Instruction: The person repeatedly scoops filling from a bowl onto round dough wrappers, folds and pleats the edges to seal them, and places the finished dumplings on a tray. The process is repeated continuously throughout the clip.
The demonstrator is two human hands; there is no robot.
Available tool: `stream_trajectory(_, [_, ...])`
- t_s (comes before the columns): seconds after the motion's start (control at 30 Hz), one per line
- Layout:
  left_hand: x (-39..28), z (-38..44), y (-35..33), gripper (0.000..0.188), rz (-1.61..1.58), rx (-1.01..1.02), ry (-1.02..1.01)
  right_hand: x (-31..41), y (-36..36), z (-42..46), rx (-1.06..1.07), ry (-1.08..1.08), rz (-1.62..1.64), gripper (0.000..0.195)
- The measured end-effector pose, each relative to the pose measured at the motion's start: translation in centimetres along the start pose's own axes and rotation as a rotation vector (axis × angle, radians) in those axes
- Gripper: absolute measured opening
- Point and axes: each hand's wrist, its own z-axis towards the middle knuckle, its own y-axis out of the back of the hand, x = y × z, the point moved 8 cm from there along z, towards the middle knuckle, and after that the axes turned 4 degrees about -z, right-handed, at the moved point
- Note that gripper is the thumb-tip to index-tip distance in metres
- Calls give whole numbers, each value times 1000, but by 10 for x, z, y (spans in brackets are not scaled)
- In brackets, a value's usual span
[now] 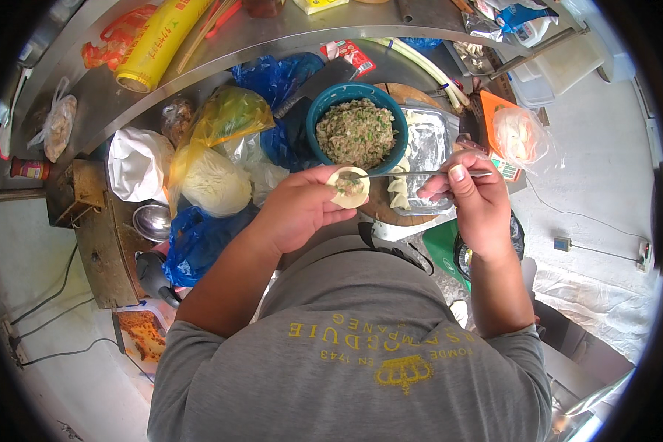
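Note:
My left hand (304,201) holds a round dumpling wrapper (358,200) with a small mound of filling (349,187) on it. Between the thumb and fingers of my right hand (472,188) is a thin metal utensil (414,173), whose tip touches the filling; its exact kind is hard to tell. Just beyond the wrapper stands a teal bowl (316,119) full of minced filling flecked with green (356,132). To the bowl's right lies a floured metal tray (433,138) with several folded dumplings (399,190) along its left side, partly hidden by my right hand.
A round wooden board (384,212) lies under the tray. Left of the bowl are a cabbage in a yellow bag (215,179), blue plastic bags (204,243) and a white sack (138,163). Scallions (436,69) lie behind the tray. A bag-topped orange box (492,110) is at right.

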Motion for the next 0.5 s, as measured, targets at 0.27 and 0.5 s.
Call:
stream_trajectory(0.27, [2, -1, 1, 46, 58, -11, 4, 11, -6, 0, 83, 27, -113, 15])
stream_trajectory(0.5, [2, 0, 1, 44, 84, -24, 10, 16, -15, -2, 110, 65, -67, 11])
